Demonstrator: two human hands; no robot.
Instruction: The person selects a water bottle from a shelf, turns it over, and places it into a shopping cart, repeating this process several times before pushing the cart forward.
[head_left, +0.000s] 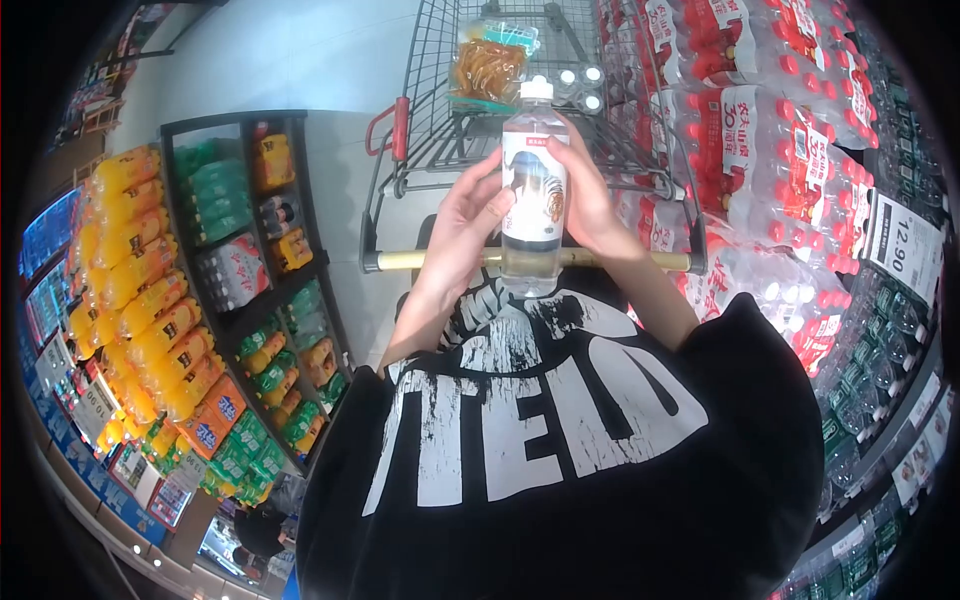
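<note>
A clear plastic water bottle (534, 190) with a white cap and a white picture label stands nearly upright between my two hands, in front of my chest. My left hand (470, 212) grips its left side, the thumb lying across the label. Around the right side my right hand (588, 192) is closed, fingers near the bottle's shoulder. Just beyond is a wire shopping cart (430, 110) with a yellowish handle bar (402, 260) below my wrists. Inside the cart lie a bag of brown food (488, 68) and several white-capped bottles (580, 88).
Shrink-wrapped packs of red-capped water bottles (735, 140) are stacked close on the right, with a price sign (900, 240) reading 12.90. On the left stands a black shelf (240, 220) of drinks beside stacked orange drink packs (150, 290). Pale floor (340, 60) runs left of the cart.
</note>
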